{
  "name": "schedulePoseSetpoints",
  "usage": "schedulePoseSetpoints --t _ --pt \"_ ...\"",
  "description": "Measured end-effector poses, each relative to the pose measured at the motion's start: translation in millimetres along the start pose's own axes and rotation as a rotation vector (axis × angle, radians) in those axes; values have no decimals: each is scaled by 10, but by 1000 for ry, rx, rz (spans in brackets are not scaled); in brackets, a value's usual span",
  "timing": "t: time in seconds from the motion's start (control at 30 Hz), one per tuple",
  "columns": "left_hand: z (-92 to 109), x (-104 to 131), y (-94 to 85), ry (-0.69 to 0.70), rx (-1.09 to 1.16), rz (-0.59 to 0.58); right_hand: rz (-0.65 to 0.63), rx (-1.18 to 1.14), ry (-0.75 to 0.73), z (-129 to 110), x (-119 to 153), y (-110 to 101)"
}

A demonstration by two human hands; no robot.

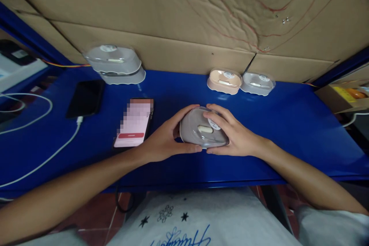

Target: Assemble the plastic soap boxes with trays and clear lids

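One grey oval case (188, 128) with a clear cover was gripped between both hands at the middle of the blue table (291, 127), near its front edge. The left hand (165, 138) was clamped on one end, thumb along the near side and fingers round the far side; the right hand (240, 134) had the other end, its fingers reaching over the cover onto a round white label (214, 123). A pale bar showed at the middle of the case – on the cover or under it, I could not tell – and whatever else lay inside could not be made out. The underside was hidden, so contact with the table was uncertain

At the back left, an upper grey case (100, 59) sat on a lower grey case (127, 79); at the back right, a peach case (216, 84) stood just beside another grey case (259, 89). An open cardboard box (331, 98) held yellow and orange items, cut off by the right edge. A lit phone (134, 125) lay near the left forearm, its upper screen blurred into blocks – beyond it, a dark phone (86, 98) with a white cable (62, 163) running out of view
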State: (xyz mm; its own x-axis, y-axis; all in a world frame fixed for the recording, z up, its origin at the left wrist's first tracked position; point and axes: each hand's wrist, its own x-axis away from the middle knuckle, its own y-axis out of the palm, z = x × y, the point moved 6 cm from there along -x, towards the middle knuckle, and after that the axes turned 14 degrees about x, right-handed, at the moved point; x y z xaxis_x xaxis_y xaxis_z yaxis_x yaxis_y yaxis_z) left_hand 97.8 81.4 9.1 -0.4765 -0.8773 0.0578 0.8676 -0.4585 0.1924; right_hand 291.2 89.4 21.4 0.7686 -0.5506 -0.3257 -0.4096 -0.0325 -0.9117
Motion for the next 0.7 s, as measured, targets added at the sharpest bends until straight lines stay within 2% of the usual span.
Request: schedulePoseSetpoints --t 0.23,0.33,0.4,0.53,0.7 --pt "-61 -8 22 65 -123 -6 -83 20 2 6 56 -60" --pt "-79 -5 52 136 -222 -60 -137 90 20 32 208 -127" --pt "-27 18 80 198 -293 -103 -155 165 70 127 408 -204" --pt "154 79 85 284 -417 -88 -83 312 269 566 1064 -533" --pt "194 94 97 289 -508 -99 -70 717 630 1393 1951 -1106"
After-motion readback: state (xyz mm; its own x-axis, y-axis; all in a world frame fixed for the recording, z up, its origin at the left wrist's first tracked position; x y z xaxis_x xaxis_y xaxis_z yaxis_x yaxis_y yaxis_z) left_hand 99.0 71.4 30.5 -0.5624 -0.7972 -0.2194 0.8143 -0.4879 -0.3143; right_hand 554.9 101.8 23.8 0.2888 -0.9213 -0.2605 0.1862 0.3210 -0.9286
